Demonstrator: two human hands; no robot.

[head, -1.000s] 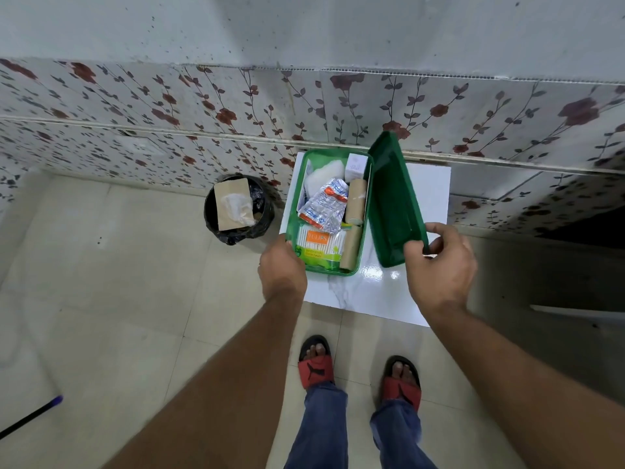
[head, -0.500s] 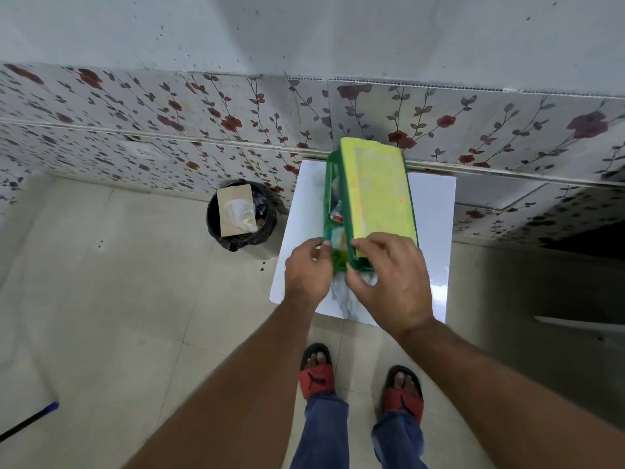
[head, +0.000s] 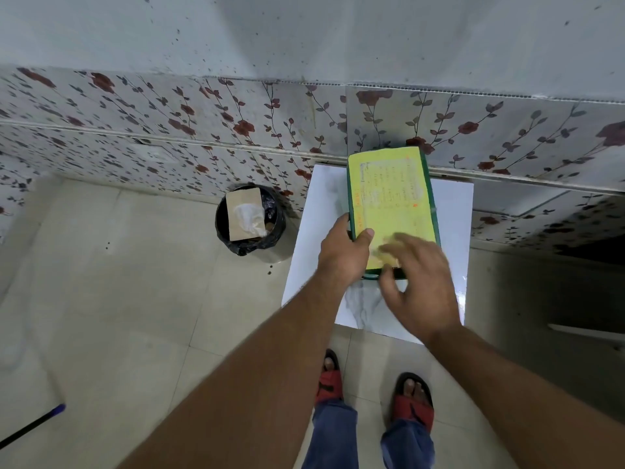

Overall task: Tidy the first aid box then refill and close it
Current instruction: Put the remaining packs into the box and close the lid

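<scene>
The green first aid box (head: 392,198) lies on the small white table (head: 321,231) with its lid down; a yellow label covers the lid. Its contents are hidden. My left hand (head: 341,255) grips the box's near left corner, thumb on the lid. My right hand (head: 419,282) is blurred with motion, fingers spread over the near edge of the lid, thumb at the box's front rim.
A black bin (head: 250,221) with a bag liner, cardboard and plastic stands on the floor left of the table. The flowered tile wall (head: 203,130) is right behind the table. A dark stick with a blue tip (head: 33,424) lies at the lower left. My sandalled feet (head: 372,390) are below the table.
The lid swung from standing open on the right, over the contents, down flat onto the box. My right hand went with it; my left hand stayed at the near left corner.
</scene>
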